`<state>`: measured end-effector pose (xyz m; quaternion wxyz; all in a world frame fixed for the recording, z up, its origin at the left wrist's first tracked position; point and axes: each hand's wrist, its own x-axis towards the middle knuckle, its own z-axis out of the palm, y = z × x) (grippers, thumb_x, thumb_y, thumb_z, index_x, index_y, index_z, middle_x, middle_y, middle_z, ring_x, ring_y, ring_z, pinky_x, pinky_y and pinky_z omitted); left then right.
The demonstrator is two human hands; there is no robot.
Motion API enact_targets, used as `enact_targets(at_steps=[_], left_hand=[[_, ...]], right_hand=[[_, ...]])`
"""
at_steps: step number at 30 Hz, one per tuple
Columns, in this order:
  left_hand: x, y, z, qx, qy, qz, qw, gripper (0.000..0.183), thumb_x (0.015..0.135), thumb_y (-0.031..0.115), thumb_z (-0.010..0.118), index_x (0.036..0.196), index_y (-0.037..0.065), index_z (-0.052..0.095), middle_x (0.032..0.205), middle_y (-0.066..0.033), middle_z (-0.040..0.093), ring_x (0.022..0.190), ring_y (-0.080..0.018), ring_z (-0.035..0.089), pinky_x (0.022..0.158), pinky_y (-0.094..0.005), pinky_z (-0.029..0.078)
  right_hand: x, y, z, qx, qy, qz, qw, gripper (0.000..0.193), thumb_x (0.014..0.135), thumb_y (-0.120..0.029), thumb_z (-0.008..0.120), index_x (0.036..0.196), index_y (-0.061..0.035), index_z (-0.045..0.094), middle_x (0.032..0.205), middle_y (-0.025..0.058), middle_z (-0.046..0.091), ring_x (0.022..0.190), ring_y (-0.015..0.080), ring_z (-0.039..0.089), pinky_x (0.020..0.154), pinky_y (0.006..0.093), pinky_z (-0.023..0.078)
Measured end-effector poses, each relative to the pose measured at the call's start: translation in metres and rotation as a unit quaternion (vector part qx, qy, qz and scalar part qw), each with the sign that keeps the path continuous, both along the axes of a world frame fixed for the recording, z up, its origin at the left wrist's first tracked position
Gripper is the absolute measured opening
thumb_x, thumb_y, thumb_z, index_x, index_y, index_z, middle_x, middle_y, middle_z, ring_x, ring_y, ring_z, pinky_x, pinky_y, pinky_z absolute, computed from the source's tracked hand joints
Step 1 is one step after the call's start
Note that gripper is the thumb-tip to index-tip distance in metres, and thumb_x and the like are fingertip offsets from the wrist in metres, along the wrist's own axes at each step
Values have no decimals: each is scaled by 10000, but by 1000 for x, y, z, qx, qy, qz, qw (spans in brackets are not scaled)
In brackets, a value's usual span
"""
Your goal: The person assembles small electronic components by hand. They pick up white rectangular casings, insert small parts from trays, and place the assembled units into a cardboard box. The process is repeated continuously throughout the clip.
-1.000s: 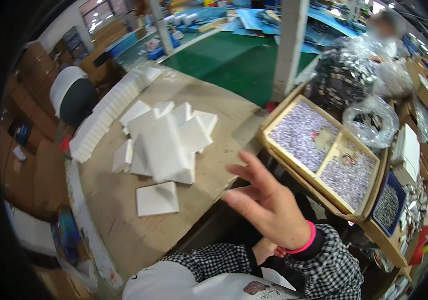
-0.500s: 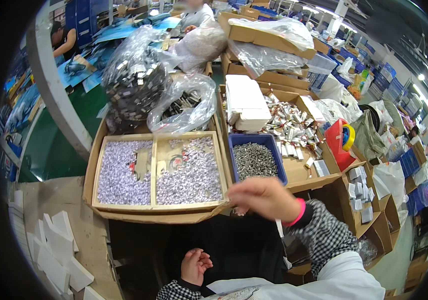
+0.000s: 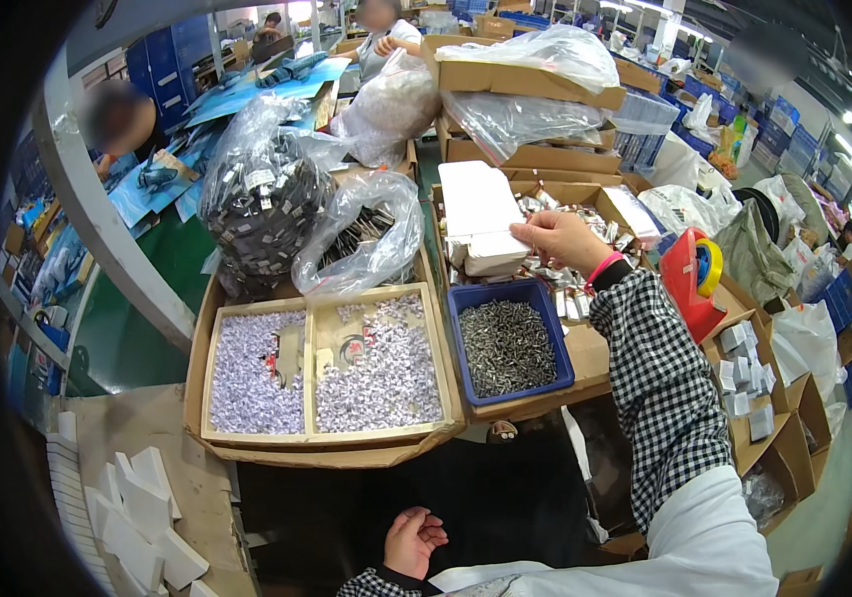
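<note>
My right hand point(image 3: 567, 239) reaches over the blue tray point(image 3: 564, 373). Its thumb and fingers pinch the right edge of a white flat box point(image 3: 475, 199) on top of a small stack. Behind and beside that hand lie many small white parts with red and black wires point(image 3: 542, 198) in a cardboard box. In the blue tray are lots of small metal pieces point(image 3: 507, 343). Low in front of my body, my left hand point(image 3: 414, 542) rests palm up with loosely bent fingers and nothing visible in it.
A wooden two-part tray point(image 3: 310, 373) of tiny whitish pieces stands left of the blue tray. Behind it are plastic bags point(image 3: 272, 194) of dark parts. A red tape dispenser point(image 3: 682, 284) is at the right. White boxes point(image 3: 147, 488) lie at the lower left. Other people work behind.
My right hand has moved forward from in front of the blue tray to the white box stack, where it now grips an edge. The left hand remains low near my body.
</note>
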<state>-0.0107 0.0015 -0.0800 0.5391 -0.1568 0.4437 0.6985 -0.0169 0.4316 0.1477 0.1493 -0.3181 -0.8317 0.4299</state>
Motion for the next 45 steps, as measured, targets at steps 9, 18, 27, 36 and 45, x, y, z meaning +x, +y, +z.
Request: enact_targets(at_steps=[9,18,27,36,45], left_hand=[[1,4,20,67,43,-77,994,146,948,143,487,1034,29,520,924,-122,616,774,-216,617,724,-348,523],[-19,27,100,403,147,-142,892,1041,683,504,758,1431,17,222,1419,-194,351,1315,-319,346,1066,-456,300],[-14,34,98,503,209,-203,814,1288,530,513,857,1453,23,106,1400,-202,338,1318,-317,334,1094,-486,249],[0,16,111,-70,748,-250,611,980,541,250,850,1322,3,313,1218,-179,390,1146,-348,414,996,-409,378],[6,17,97,-108,844,-222,476,961,498,200,842,1299,-5,352,1191,-172,402,1111,-350,432,982,-427,383]], right_hand=[[52,-48,18,-209,184,20,960,231,904,-314,600,855,-99,532,732,-44,468,577,29,441,463,164,328],[123,-187,-26,-448,52,191,872,158,927,-234,583,857,-96,550,713,-36,529,574,31,499,496,168,388],[139,-235,-87,-461,-27,273,844,182,919,-227,596,900,-46,597,755,6,555,643,61,523,578,197,433],[146,-226,-52,-397,94,142,902,415,914,-94,554,1293,43,453,1161,135,584,1021,173,589,813,285,521],[132,-234,-86,-174,-44,191,965,449,794,-112,601,1230,-27,532,983,135,658,847,175,650,756,275,519]])
